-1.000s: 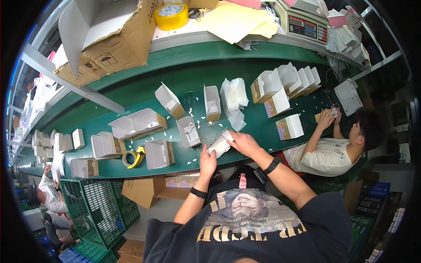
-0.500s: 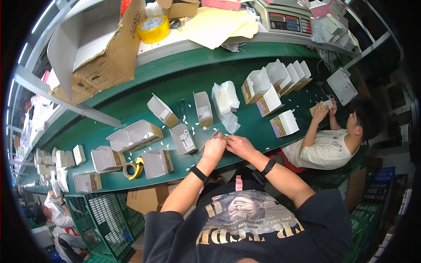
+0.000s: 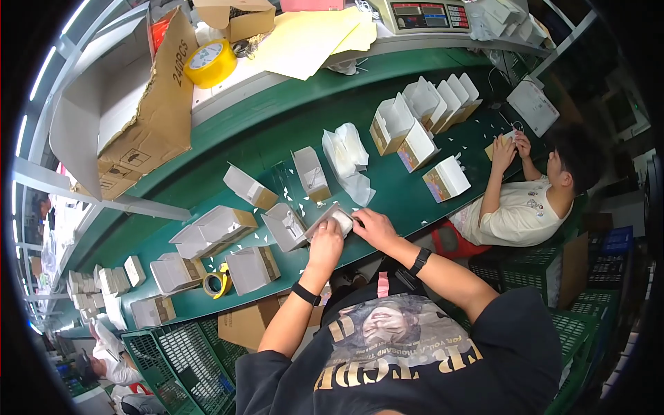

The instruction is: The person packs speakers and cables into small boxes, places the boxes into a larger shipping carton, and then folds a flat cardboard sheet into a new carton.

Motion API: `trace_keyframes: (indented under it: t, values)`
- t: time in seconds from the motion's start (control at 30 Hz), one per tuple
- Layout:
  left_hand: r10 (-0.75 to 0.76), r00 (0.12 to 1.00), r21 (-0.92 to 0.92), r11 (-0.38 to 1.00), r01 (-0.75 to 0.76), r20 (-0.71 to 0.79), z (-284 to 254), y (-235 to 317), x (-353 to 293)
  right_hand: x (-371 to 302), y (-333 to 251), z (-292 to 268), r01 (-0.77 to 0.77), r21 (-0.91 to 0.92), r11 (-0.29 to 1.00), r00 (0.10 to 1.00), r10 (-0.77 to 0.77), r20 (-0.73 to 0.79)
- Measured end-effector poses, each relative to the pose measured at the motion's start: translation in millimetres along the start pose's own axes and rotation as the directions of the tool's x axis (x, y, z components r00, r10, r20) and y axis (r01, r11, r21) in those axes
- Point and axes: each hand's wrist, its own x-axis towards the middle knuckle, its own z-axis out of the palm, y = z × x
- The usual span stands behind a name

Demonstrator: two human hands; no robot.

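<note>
At the table's front edge, a small open carton (image 3: 319,220) with a pale grey inside lies between my hands. A white, rounded piece (image 3: 342,220) shows in its mouth; its kind cannot be made out. My left hand (image 3: 326,243) is closed on this white piece, fingers reaching into the carton. My right hand (image 3: 374,228) has its fingers bent against the carton's right end, gripping that edge. Just left of my left hand stands another open carton (image 3: 282,227) with a white item inside. Beyond it is an open carton (image 3: 311,174) holding a white cable.
More open cartons (image 3: 214,234) stand to the left, near a yellow tape dispenser (image 3: 218,280). A white plastic bag (image 3: 346,155) lies ahead. White scraps dot the green table (image 3: 263,299). At right, a co-worker (image 3: 519,200) handles a small item beside more cartons (image 3: 415,114).
My hands have moved slightly apart. The left has turned into the carton, where the white piece now shows. My view has shifted a little.
</note>
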Motion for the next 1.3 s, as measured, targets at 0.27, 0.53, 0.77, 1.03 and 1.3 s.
trace_keyframes:
  t: [0.27, 0.53, 0.77, 1.03, 1.3]
  values:
    - [0.022, 1.0, -0.184, 0.983, -0.024, -0.015, 0.3, 29.6, -2.0, 8.5, -3.7, 3.3, -0.09, 0.118, 0.989, 0.996, 0.087, 0.034]
    - [-0.22, 0.97, -0.177, 0.956, 0.235, 0.099, -32.1, 20.3, -31.5, 9.7, 3.9, -12.1, -0.299, 0.137, 0.944, 0.95, 0.281, 0.135]
    - [-0.239, 0.96, -0.05, 0.971, 0.234, -0.144, -37.3, 13.6, -25.4, 12.3, -30.2, -25.6, 0.137, -0.206, 0.969, 0.949, -0.188, -0.254]
    - [-0.367, 0.926, -0.095, 0.929, 0.359, -0.093, -13.9, 10.1, -18.9, -10.7, -43.7, -16.8, 0.053, -0.083, 0.995, 0.95, -0.025, 0.311]
    - [-0.457, 0.857, -0.269, 0.817, 0.51, 0.238, -29.0, 5.7, -11.9, -3.5, -31.6, 2.6, -0.226, -0.222, 0.949, 0.836, 0.306, 0.455]
